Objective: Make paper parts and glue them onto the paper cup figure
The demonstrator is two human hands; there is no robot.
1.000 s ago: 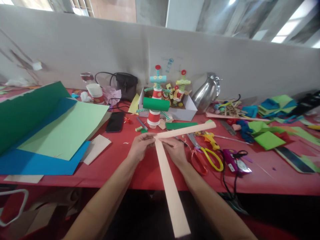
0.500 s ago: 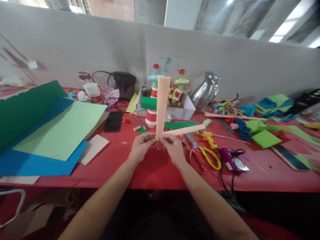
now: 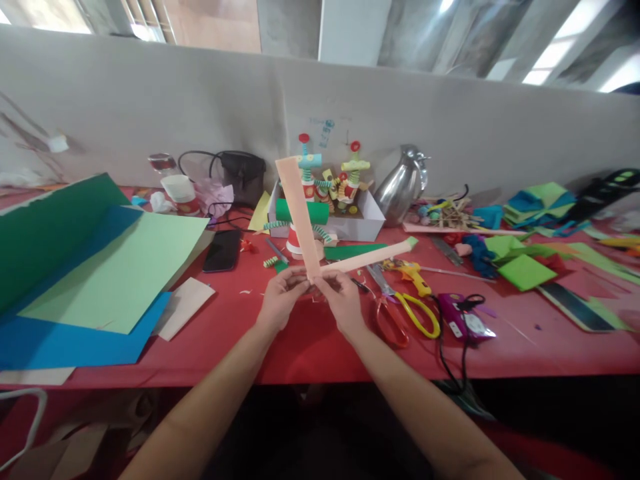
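Two peach paper strips meet at a corner between my hands, above the red table. The upright strip (image 3: pixel 299 217) leans to the left, and the other strip (image 3: pixel 370 257) slants out to the right. My left hand (image 3: pixel 281 299) pinches the corner from the left, thumb against fingers. From the right, my right hand (image 3: pixel 342 300) pinches the same corner, fingertips nearly touching the left ones. The fingers hide how the strips join. Behind the upright strip stands a paper-cup figure with a green tube (image 3: pixel 316 213) and folded paper arms, partly covered.
Scissors (image 3: pixel 417 313) with yellow and red handles and a yellow glue gun (image 3: pixel 416 277) lie right of my hands. Large coloured sheets (image 3: pixel 120 273) and a phone (image 3: pixel 223 251) are on the left. A white box (image 3: pixel 367 227) and a metal jug (image 3: pixel 401 187) stand behind.
The upright strip has tilted from nearly vertical to leaning left, widening the angle between the strips. Both hands keep their pinch at the corner. The view has shifted slightly.
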